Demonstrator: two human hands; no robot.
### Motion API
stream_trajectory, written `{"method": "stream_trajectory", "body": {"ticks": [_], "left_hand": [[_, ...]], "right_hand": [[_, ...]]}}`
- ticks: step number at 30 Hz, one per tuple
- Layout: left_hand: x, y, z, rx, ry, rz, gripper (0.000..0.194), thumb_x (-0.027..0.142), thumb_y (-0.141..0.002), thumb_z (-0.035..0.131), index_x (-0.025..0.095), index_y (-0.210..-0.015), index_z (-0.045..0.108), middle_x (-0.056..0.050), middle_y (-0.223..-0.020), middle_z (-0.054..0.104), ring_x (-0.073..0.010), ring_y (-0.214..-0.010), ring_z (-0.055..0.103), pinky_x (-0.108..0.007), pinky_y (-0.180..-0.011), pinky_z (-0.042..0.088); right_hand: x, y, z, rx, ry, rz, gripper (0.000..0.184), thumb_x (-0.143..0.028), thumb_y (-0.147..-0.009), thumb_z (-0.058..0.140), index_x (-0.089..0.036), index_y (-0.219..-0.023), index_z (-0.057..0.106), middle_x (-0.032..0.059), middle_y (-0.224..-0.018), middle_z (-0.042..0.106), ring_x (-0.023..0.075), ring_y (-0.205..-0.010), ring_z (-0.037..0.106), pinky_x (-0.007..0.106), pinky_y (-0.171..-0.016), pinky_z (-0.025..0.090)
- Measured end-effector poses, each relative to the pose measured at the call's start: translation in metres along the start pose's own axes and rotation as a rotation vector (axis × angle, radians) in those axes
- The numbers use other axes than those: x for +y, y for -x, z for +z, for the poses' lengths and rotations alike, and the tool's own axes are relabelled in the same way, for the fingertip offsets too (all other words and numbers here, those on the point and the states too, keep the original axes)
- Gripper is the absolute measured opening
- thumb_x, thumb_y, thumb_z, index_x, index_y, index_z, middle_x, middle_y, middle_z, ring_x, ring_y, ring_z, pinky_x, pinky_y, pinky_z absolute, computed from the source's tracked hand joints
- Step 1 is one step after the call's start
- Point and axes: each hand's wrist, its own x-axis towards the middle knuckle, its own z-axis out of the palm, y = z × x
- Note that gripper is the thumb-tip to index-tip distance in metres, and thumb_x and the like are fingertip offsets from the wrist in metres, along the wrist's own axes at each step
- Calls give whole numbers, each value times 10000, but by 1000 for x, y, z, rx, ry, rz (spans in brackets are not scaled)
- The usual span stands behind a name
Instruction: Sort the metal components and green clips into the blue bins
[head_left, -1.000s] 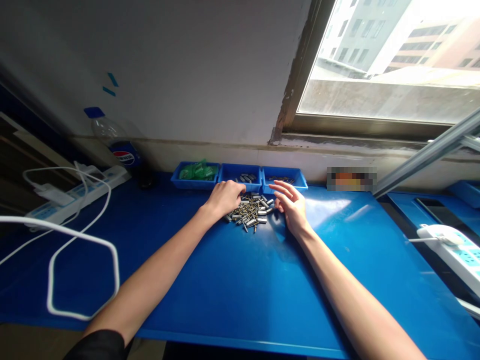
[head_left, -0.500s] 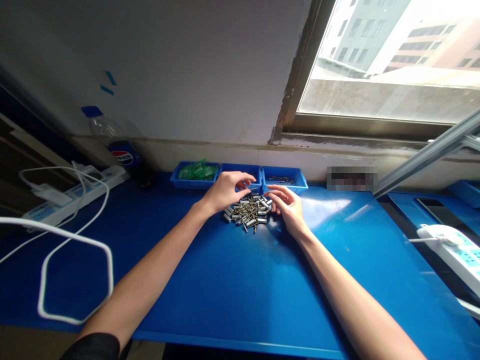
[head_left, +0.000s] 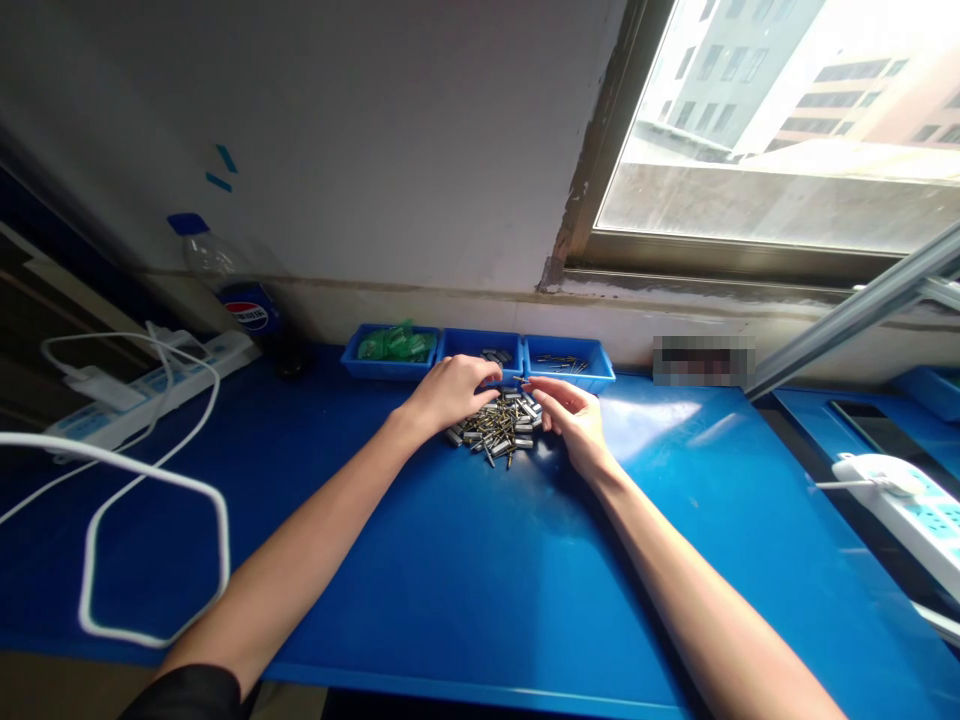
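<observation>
A pile of small metal parts point(head_left: 496, 432) lies on the blue table, with brass-and-dark pins and short silver cylinders mixed together. My left hand point(head_left: 454, 388) is at the pile's upper left edge, fingers curled downward with a gap between thumb and index finger; nothing shows between them. At the upper right of the pile, my right hand point(head_left: 571, 412) pinches a small metal pin point(head_left: 520, 380) between thumb and index fingertips. Behind the hands stand three joined blue bins: the left bin point(head_left: 352, 362) holds green plastic packaging, the middle bin point(head_left: 469, 337) grey metal pieces, the right bin point(head_left: 596, 380) thin metal pins.
A cola bottle point(head_left: 251, 305) stands against the wall at the left, near a white power strip point(head_left: 97, 415) and a looping white cable point(head_left: 221, 520). Another power strip point(head_left: 911, 500) and a dark phone point(head_left: 862, 425) lie at the right. A metal bar point(head_left: 840, 310) slants down beside the window.
My left hand has lowered toward the pile and no longer shows the thin pin at its fingertips. My right hand, its fingers apart before, now pinches a metal pin.
</observation>
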Motion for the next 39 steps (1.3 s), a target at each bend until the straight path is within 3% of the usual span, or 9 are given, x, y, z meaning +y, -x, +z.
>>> {"method": "stream_trajectory", "body": {"ticks": [4,7,18,25,34,39], "left_hand": [[-2,2,2,-103,-166,-116,235,203,-907,694,232,-1122,786,-65,-1085,815,-257,-988,769,-296,-828,571],[0,2,8,-128,-183,-135,283,140,-892,660,238,-1122,793,-63,-1089,818,-261,-1000,771,-291,-822,564],[-13,0,24,-55,-19,-60,447,-12,-789,570,182,-1131,783,-73,-971,791,-218,-889,738,-277,-820,561],[-10,-1,16,2,0,-41,437,-14,-796,564,175,-1124,782,-67,-968,792,-200,-853,733,-277,-817,564],[-2,-3,4,150,237,23,283,66,-800,645,163,-1014,804,-57,-936,782,-166,-800,719,-272,-794,583],[10,-2,1,159,560,-47,84,173,-807,739,151,-874,784,-49,-878,798,-166,-778,752,-272,-785,626]], "right_hand": [[3,-2,-3,42,-21,-49,538,-406,-835,779,-328,-1362,702,58,-1495,646,160,-691,652,297,-498,415],[4,-2,-4,52,-49,-59,601,-374,-824,768,-337,-1413,653,66,-1559,587,173,-736,684,286,-477,376],[8,-4,-5,52,-46,-60,479,-362,-824,757,-285,-1291,682,88,-1426,673,147,-650,622,297,-493,383],[9,-2,-6,28,-35,-50,441,-398,-842,765,-269,-1257,694,91,-1313,734,144,-620,606,314,-532,443],[9,-2,-6,7,-20,-74,364,-393,-867,760,-240,-1194,712,83,-1195,774,125,-592,599,309,-561,478],[4,2,-2,-52,19,-41,354,-442,-871,771,-242,-1160,730,52,-1016,789,141,-619,614,301,-577,479]]}}
